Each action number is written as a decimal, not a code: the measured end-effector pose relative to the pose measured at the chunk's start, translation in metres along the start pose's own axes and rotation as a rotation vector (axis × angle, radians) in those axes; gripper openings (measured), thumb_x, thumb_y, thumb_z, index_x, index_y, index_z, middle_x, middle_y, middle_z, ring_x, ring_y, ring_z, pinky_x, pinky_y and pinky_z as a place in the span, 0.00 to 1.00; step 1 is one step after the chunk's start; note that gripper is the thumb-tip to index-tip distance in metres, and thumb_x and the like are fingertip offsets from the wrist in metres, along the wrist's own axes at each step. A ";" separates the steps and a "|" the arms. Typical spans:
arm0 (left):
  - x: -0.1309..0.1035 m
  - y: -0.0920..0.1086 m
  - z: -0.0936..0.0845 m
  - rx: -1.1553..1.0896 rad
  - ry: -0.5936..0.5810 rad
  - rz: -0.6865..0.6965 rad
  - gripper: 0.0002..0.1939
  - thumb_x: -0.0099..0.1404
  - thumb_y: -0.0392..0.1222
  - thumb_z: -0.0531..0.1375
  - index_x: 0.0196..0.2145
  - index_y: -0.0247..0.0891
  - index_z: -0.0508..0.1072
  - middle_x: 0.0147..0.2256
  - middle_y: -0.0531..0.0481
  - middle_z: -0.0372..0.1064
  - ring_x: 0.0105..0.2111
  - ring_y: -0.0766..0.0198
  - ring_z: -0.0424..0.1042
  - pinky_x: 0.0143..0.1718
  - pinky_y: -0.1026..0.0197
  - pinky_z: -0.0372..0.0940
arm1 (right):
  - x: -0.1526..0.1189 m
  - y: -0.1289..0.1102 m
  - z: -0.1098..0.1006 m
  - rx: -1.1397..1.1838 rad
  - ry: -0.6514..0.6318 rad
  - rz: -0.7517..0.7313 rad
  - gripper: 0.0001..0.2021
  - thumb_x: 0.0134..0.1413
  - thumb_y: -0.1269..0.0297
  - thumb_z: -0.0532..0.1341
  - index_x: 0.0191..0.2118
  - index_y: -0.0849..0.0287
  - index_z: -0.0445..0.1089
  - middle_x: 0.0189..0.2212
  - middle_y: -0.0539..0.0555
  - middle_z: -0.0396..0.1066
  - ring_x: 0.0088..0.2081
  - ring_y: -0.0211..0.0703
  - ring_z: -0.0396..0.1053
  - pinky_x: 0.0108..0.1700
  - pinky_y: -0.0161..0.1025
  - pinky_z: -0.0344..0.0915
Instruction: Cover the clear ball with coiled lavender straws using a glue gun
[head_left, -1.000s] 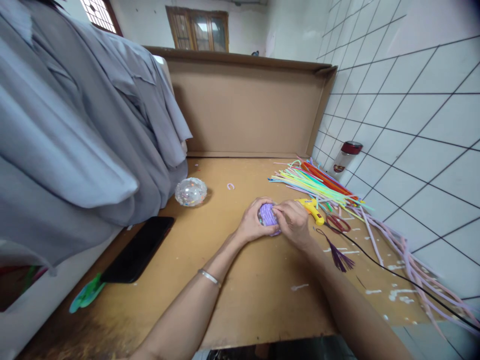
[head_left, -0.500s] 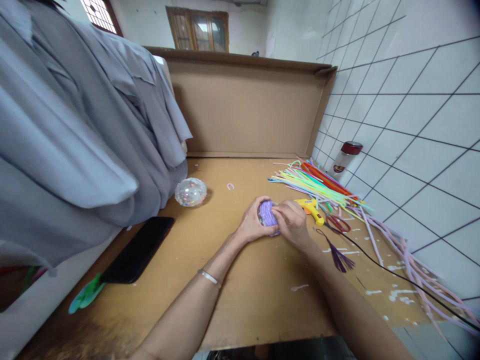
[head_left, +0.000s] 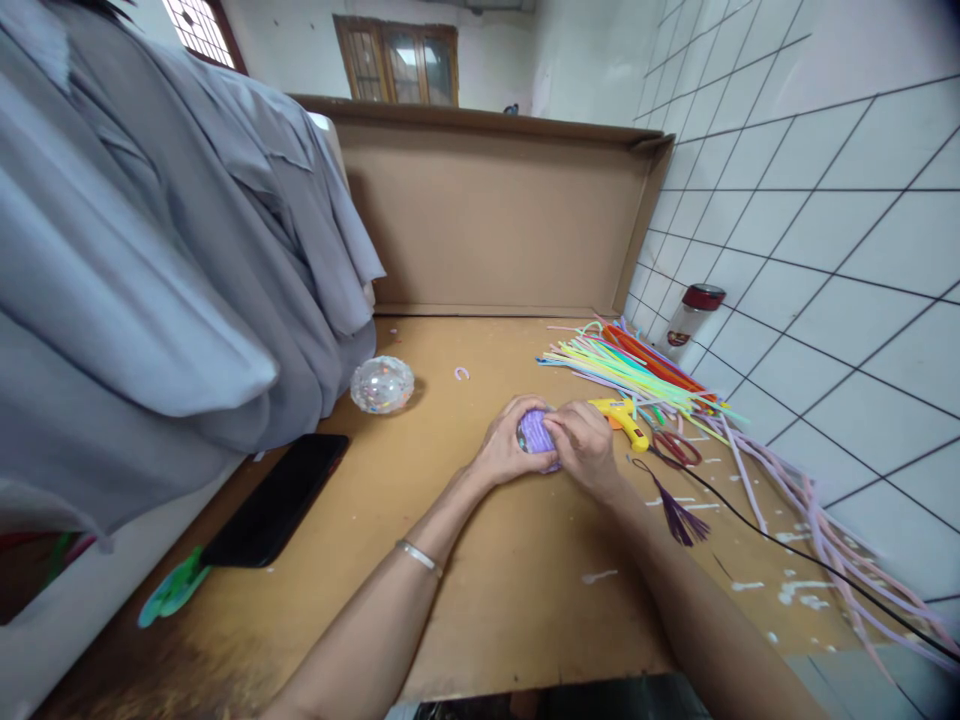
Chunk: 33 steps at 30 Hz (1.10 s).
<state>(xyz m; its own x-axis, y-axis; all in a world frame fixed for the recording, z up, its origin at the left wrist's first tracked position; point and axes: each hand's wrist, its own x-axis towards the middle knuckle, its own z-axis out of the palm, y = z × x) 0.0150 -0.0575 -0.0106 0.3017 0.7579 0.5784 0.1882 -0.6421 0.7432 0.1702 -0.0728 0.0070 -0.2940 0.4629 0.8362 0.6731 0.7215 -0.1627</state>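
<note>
Near the middle of the wooden table point(head_left: 450, 640), my left hand point(head_left: 504, 444) is wrapped round a small purple striped object point(head_left: 535, 432). My right hand point(head_left: 585, 443) touches its right side, with thumb and fingertips pinched together at its surface. Whether a thin strand lies between those fingertips is too small to tell. Just right of my right hand lies a yellow glue gun point(head_left: 637, 436) with a black cord. A clear faceted ball point(head_left: 382, 385) sits to the left, and a small pink curved piece point(head_left: 461, 373) lies farther back.
Colourful pipe cleaners point(head_left: 637, 370) are piled at the back right, near a red-lidded jar point(head_left: 686, 318). Red-handled scissors point(head_left: 679, 448) and a purple tassel point(head_left: 679, 515) lie at right. A black phone point(head_left: 277, 500) lies at left beside hanging grey cloth point(head_left: 187, 250). Cardboard point(head_left: 502, 215) stands behind.
</note>
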 end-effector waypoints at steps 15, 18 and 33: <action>-0.002 0.000 0.002 0.006 0.026 -0.094 0.34 0.42 0.40 0.69 0.47 0.41 0.62 0.48 0.46 0.66 0.48 0.56 0.68 0.52 0.55 0.63 | 0.000 0.000 0.000 0.006 -0.004 -0.001 0.08 0.60 0.68 0.54 0.33 0.58 0.70 0.27 0.54 0.68 0.32 0.42 0.65 0.36 0.40 0.61; -0.002 0.000 0.001 0.005 0.018 -0.072 0.34 0.42 0.40 0.69 0.48 0.40 0.62 0.48 0.45 0.66 0.48 0.55 0.68 0.52 0.54 0.63 | 0.000 0.000 0.000 0.005 -0.006 -0.002 0.08 0.60 0.68 0.54 0.32 0.58 0.70 0.27 0.54 0.68 0.32 0.42 0.65 0.36 0.40 0.61; -0.001 -0.007 0.000 -0.004 -0.008 0.008 0.32 0.44 0.44 0.70 0.46 0.40 0.65 0.48 0.45 0.65 0.51 0.54 0.66 0.55 0.52 0.60 | -0.001 0.000 0.000 0.015 0.017 -0.014 0.06 0.58 0.71 0.55 0.32 0.58 0.67 0.28 0.54 0.68 0.32 0.42 0.64 0.36 0.41 0.61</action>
<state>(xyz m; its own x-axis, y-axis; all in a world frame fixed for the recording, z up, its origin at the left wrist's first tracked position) 0.0134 -0.0538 -0.0162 0.3105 0.7520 0.5814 0.1822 -0.6474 0.7401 0.1706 -0.0728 0.0061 -0.2918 0.4443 0.8471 0.6587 0.7354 -0.1588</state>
